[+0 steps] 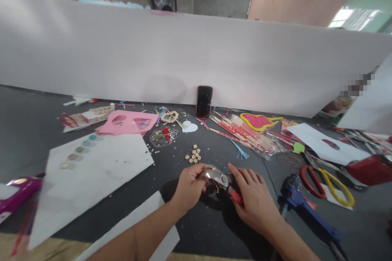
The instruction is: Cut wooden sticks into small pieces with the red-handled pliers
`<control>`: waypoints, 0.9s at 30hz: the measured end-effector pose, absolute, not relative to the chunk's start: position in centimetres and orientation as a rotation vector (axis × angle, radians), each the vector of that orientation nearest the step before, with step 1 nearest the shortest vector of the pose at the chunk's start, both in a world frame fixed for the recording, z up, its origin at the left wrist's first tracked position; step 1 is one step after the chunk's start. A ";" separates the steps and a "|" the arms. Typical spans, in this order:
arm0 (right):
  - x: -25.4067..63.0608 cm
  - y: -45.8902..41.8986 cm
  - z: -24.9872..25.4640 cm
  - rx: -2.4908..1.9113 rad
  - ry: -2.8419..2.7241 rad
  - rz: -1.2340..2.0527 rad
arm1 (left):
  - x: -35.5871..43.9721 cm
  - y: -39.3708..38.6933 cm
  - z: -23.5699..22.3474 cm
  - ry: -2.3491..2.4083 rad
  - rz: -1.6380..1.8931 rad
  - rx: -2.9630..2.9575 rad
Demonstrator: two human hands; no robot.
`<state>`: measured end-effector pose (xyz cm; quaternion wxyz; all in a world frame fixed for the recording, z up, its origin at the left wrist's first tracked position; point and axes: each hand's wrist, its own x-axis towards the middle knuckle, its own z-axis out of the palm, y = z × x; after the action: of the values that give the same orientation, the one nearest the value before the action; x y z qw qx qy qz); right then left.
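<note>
My right hand point(252, 193) is wrapped round the red handles of a pair of pruning shears point(221, 178), whose metal blades point left. At the blade tips, the fingers of my left hand point(190, 185) are pinched together. A small pale piece shows there, but what my left fingers hold is mostly hidden. Just beyond the hands lies a little heap of beige flower-shaped pieces point(194, 155). More small tan bits point(218, 188) are visible on the dark table below the shears.
A phone point(204, 101) leans on the white partition point(171, 53). Red-patterned sticks point(241, 132), scissors point(327, 187) and a blue glue gun point(309, 210) lie to the right. White boards point(92, 179), pink cut paper point(127, 124) and a clear dish of beads point(161, 136) are left.
</note>
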<state>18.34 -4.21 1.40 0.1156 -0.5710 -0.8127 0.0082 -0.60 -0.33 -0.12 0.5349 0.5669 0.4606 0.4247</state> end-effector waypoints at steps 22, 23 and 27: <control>18.1 -4.7 1.8 -1.757 -2.348 0.224 | -0.5 -0.5 0.1 1.133 0.982 1.353; 18.0 -4.7 1.8 -1.767 -2.348 0.221 | -0.5 -0.5 0.0 1.126 0.991 1.347; 17.9 -4.6 1.6 -1.760 -2.347 0.200 | -0.4 -0.4 -0.2 1.080 1.044 1.320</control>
<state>17.90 -4.59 1.62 0.1005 -0.5955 -0.7942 0.0676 -0.41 -0.42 -0.24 0.5404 0.5553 0.4545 0.4393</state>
